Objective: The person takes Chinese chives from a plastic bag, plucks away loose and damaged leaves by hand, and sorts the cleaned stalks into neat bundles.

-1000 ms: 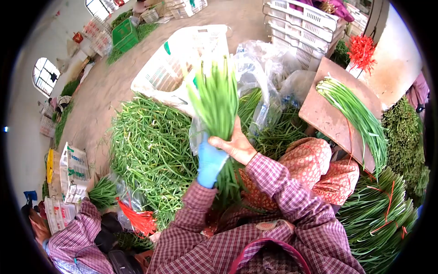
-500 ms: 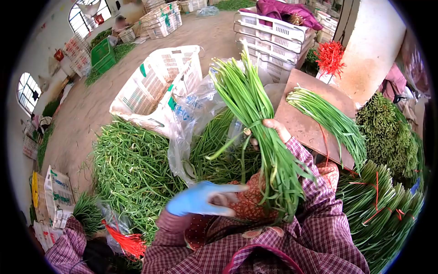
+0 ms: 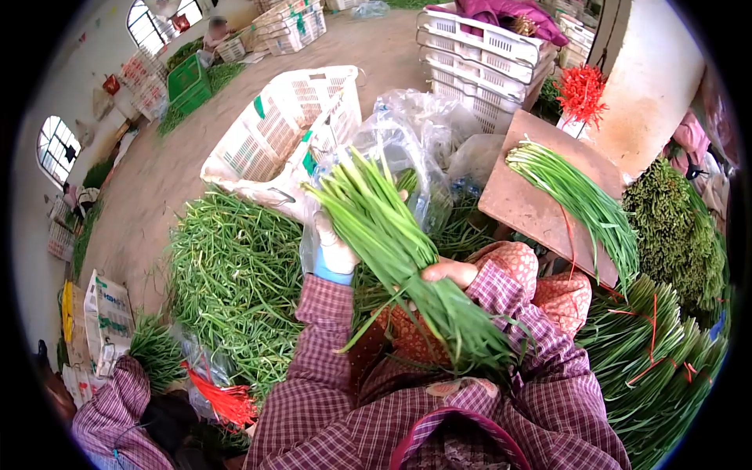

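A bunch of garlic chives (image 3: 384, 223) slants across my lap, pale ends up to the left and leaf tips down to the right. My right hand (image 3: 452, 274) is closed round its lower middle, thumb on top. At the bunch's upper left side, my left hand (image 3: 335, 249), in a pale and blue glove, grips it near the stem ends; part of its fingers is hidden behind the stalks. On a brown board (image 3: 505, 202) to the right lies another bunch of chives (image 3: 576, 200), with a red tie strand under it.
A heap of loose greens (image 3: 235, 282) lies at the left, beside a white crate (image 3: 290, 125) and clear plastic bags (image 3: 427, 149). Tied bundles (image 3: 658, 360) are stacked at the right. Red ties (image 3: 223, 399) lie lower left; stacked crates (image 3: 482, 66) stand behind the board. Another person (image 3: 217, 35) sits far back.
The bunch has tilted left and come lower. My left hand has moved up from beside my lap onto its stem end, while my right hand keeps its hold.
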